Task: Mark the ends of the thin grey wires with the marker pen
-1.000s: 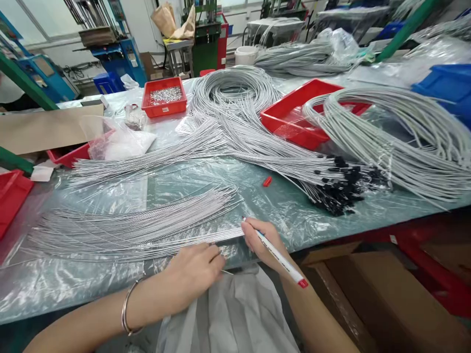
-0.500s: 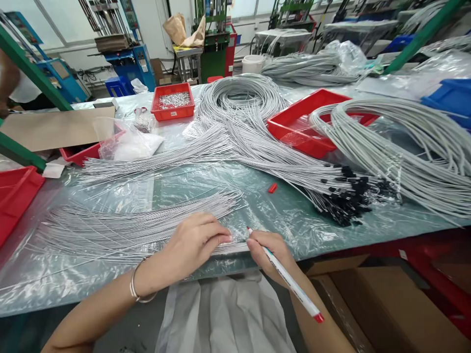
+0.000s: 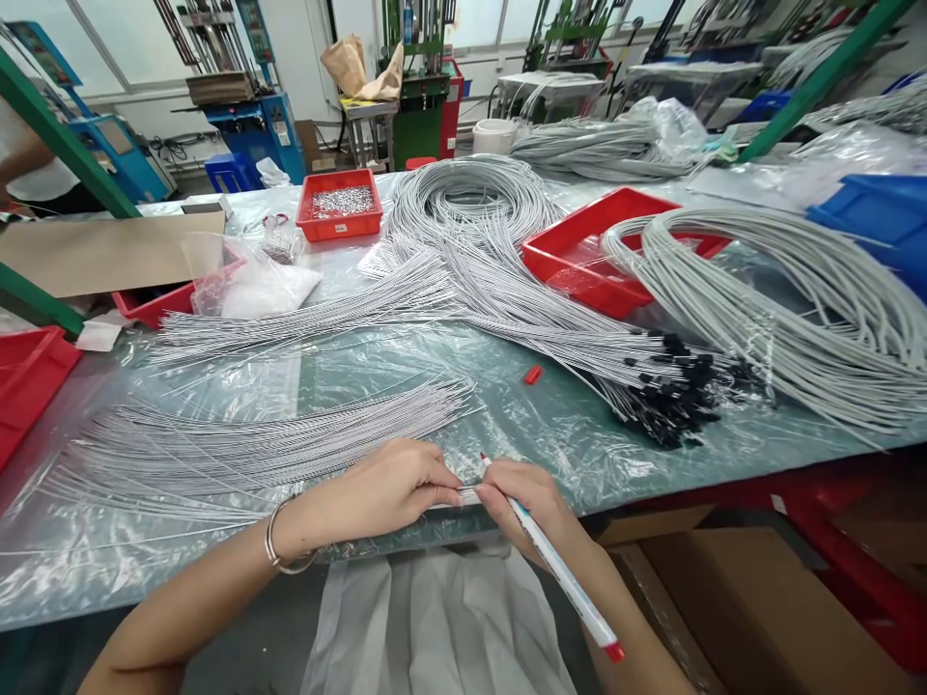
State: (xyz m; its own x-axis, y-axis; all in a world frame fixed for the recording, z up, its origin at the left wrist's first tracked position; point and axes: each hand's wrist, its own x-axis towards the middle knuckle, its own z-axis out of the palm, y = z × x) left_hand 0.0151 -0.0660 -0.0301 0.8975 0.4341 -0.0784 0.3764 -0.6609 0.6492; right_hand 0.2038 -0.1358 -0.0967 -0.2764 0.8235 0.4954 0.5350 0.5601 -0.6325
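My left hand pinches a few thin grey wires at the table's front edge. Close beside it on the right, my right hand holds a white marker with a red tip and red end, its fingertips at the same wires. A fanned bundle of grey wires lies flat to the left, behind my left forearm. Farther back is a second bundle. Wires with black ends lie to the right. A small red cap rests on the plastic-covered table.
A red bin of small metal parts and a wire coil stand at the back. Another red bin and thick grey coils are at right. Cardboard boxes sit below the right edge. A person's arm shows far left.
Both hands have moved slightly down and closer together, with the wires now spanning the short gap between them. The marker has shifted a little with my right hand. The view has moved slightly.
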